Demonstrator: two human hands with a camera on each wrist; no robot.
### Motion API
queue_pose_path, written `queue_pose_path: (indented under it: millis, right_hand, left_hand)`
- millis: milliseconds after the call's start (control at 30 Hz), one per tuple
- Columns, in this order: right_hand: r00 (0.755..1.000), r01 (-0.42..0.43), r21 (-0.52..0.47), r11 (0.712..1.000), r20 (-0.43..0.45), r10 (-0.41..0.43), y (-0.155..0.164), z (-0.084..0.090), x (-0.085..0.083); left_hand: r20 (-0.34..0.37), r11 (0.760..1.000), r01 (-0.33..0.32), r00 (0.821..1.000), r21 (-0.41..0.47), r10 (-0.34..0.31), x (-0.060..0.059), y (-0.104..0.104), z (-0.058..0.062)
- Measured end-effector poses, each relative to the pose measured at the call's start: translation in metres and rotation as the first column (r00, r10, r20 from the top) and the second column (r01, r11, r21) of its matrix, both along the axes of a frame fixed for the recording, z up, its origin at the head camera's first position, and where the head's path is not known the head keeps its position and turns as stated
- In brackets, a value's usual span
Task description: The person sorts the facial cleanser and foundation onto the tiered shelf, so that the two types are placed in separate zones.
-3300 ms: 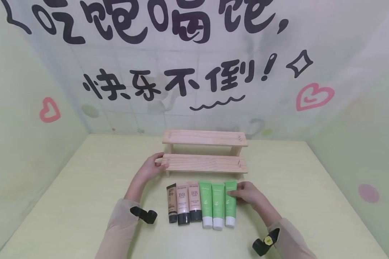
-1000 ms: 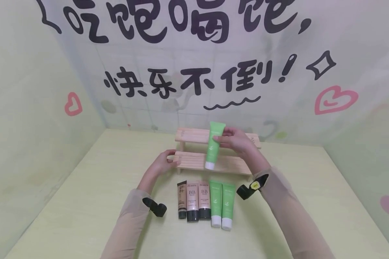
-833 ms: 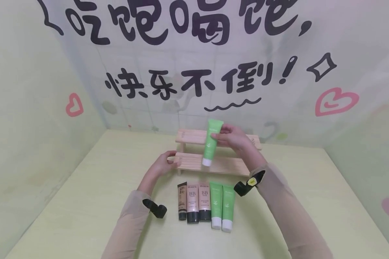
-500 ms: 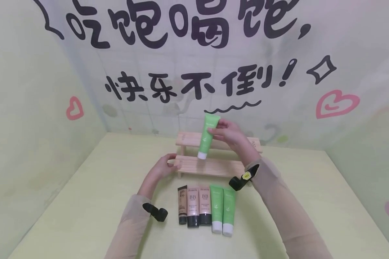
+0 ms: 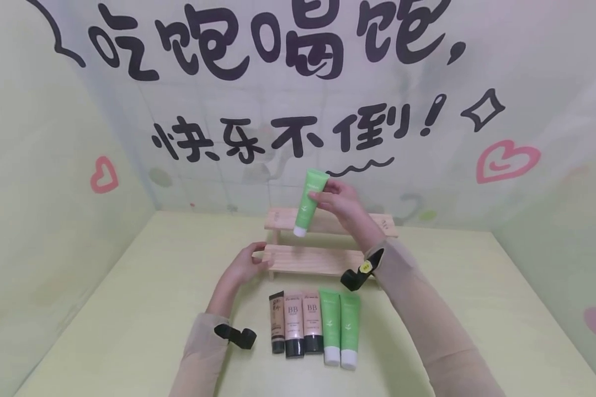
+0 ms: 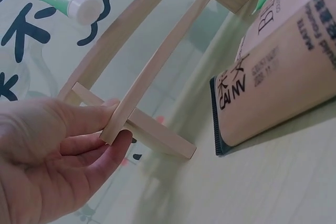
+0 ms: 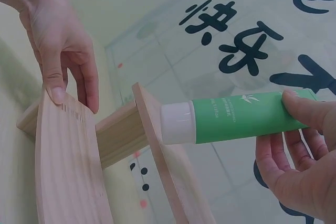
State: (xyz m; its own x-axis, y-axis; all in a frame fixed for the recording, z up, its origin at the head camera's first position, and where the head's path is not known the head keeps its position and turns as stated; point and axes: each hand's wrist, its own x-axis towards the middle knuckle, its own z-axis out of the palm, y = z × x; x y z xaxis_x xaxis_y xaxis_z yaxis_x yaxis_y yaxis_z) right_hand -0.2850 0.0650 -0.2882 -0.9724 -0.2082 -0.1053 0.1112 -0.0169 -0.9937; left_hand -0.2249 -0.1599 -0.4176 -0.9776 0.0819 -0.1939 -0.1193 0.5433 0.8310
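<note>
A staged tabletop booth rather than a lived-in room: pale green sheets (image 5: 44, 220) wall in a yellow-green table (image 5: 129, 309). The printed backdrop (image 5: 278, 82) carries cartoon Chinese lettering and pink hearts (image 5: 507, 160), and a small wooden display shelf (image 5: 323, 259) stands before it.

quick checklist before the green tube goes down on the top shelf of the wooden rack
1. Right hand grips the green tube: ok.
2. Tube cap points down at the top shelf: ok.
3. Cap resting on the shelf: not ok, it hangs above.
4. Left hand pinches the wooden rack at its lower shelf end: ok.
5. Landing spot bare: ok.
6. Tube cap tight: cannot tell.
</note>
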Motion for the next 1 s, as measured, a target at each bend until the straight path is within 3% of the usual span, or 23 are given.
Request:
queue_pose_path:
  millis: [233,500,733,1000]
  right_hand:
    - [0.996,0.011,0.093,0.996,-0.094,-0.002,-0.006,0.000,-0.009]
    - [0.983,0.010,0.157,0.988,-0.181,0.019,-0.017,0.002,-0.020]
    - [0.970,0.033,0.266,0.963,-0.241,0.033,-0.024,-0.002,-0.025]
    - [0.961,0.039,0.249,0.968,-0.275,0.032,-0.029,-0.009,-0.028]
  left_hand:
    - [-0.022,1.000,0.016,1.000,0.012,-0.016,-0.001,-0.001,-0.001]
    - [-0.015,1.000,-0.010,1.000,0.013,0.010,0.002,-0.001,-0.001]
    - [-0.003,1.000,-0.012,1.000,0.020,0.012,0.004,0.000,0.001]
    - [0.003,1.000,-0.019,1.000,0.013,0.019,0.003,-0.001,-0.001]
